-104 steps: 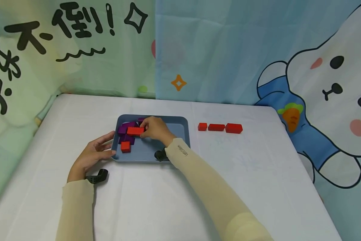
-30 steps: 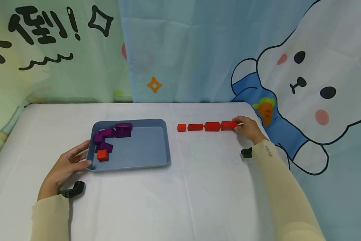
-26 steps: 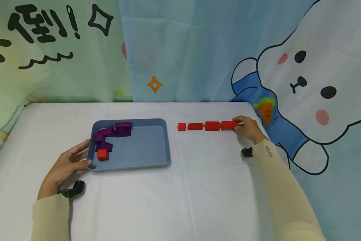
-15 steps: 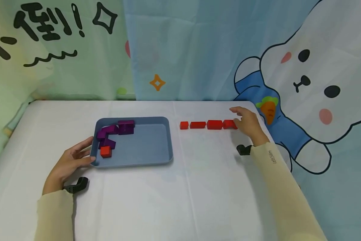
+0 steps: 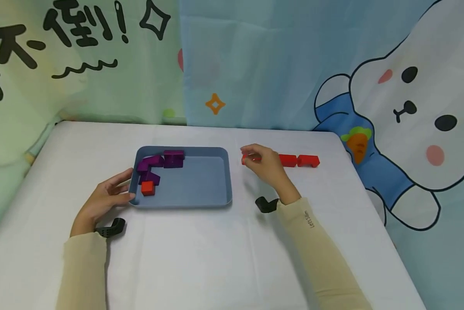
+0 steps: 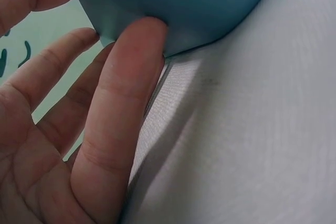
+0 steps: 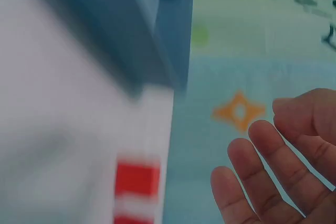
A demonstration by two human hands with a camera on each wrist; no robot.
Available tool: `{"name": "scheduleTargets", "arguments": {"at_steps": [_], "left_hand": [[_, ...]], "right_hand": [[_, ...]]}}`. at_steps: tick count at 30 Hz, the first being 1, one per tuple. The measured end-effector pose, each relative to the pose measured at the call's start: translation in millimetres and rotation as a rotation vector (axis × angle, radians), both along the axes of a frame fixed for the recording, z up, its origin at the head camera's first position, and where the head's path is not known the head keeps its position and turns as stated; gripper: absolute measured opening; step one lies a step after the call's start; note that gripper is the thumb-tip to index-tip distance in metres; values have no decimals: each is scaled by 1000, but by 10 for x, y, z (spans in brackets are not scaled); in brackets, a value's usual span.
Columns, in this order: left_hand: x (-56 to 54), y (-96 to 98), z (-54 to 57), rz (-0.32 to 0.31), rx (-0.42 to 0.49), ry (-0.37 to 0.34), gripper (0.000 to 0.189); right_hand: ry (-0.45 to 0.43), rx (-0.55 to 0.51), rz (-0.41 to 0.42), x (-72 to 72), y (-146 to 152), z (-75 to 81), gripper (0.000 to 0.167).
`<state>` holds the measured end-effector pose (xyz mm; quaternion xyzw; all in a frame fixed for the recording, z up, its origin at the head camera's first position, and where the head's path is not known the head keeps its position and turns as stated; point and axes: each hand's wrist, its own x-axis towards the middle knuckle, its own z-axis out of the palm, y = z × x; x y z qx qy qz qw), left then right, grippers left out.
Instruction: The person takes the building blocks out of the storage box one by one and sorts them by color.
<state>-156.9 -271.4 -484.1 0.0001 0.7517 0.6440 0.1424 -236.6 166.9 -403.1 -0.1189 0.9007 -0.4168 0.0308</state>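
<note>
A shallow blue-grey tray [image 5: 197,185] lies on the table in the head view. My left hand [image 5: 104,198] touches its left end with nearly straight fingers; in the left wrist view the thumb [image 6: 123,87] rests against the tray's rounded corner. Inside, several purple blocks [image 5: 174,159] fill the upper left, with a red block [image 5: 147,188] just below them. My right hand [image 5: 268,168] hovers, holding nothing, over the left part of a row of red blocks [image 5: 308,161] and partly covers it. Its fingers are loosely bent in the right wrist view.
White cloth covers the table [image 5: 193,258]. A printed curtain [image 5: 255,64] with a rabbit figure hangs behind its far edge. A black wrist camera [image 5: 266,205] sticks out from the right wrist, another [image 5: 112,228] from the left.
My right hand held a red block over the tray, then set it at the row's right end. It has released that block and moved left. My left hand stays at the tray.
</note>
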Motion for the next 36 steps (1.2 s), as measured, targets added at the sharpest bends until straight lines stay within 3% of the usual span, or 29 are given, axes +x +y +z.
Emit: {"name": "scheduleTargets", "arguments": {"at_steps": [13, 19, 24, 32, 36], "left_hand": [[-35, 25, 34, 1, -27, -2, 86], [-15, 39, 46, 6, -27, -14, 86], [-5, 43, 37, 7, -7, -9, 84], [-16, 36, 3, -1, 58, 11, 84], [-5, 12, 8, 5, 47, 3, 85]], "right_hand": [[-120, -138, 236, 293, -1198, -192, 37], [-195, -57, 266, 368, -1689, -295, 39], [-200, 19, 263, 407, -1961, -364, 41], [-101, 176, 220, 415, -2191, -426, 41], [-65, 215, 208, 421, -2249, -455, 33]]}}
